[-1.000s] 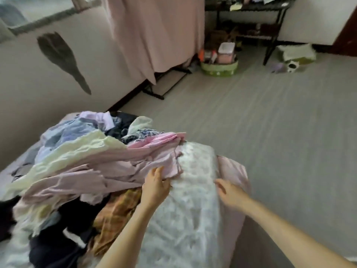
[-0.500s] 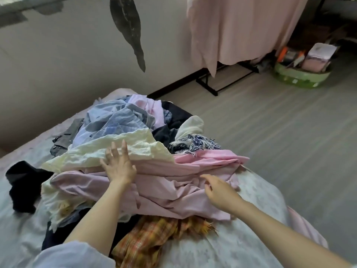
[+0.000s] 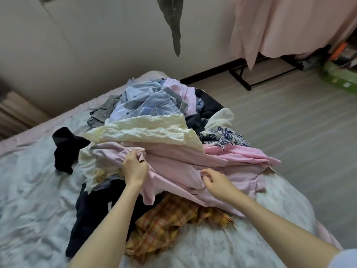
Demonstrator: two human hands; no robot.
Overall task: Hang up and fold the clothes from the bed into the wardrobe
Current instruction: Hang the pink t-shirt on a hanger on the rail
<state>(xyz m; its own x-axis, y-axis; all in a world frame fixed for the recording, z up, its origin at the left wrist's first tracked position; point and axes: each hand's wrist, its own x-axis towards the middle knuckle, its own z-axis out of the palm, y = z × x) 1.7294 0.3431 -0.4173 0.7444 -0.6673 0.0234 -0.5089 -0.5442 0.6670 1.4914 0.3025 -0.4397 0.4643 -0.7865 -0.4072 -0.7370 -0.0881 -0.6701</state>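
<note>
A heap of clothes lies on the bed (image 3: 34, 200). A pale pink garment (image 3: 179, 171) is spread across the front of the heap. My left hand (image 3: 135, 169) grips a bunched fold of it at its left side. My right hand (image 3: 216, 180) pinches its cloth further right. Above it lie a cream-yellow garment (image 3: 146, 128) and a light blue shirt (image 3: 146, 101). An orange plaid garment (image 3: 170, 223) sticks out underneath, beside dark navy clothes (image 3: 92, 209). The wardrobe is not in view.
A black garment (image 3: 65, 149) lies apart on the left of the bed. A blue-and-white patterned cloth (image 3: 224, 136) sits at the heap's right. Pink fabric (image 3: 286, 24) hangs over a black floor rack (image 3: 241, 78). A green basket (image 3: 340, 74) stands on the grey floor.
The view has swung left toward the wall. My left hand came down off the cream garment and took hold of the pink one; my right hand now pinches the same pink cloth.
</note>
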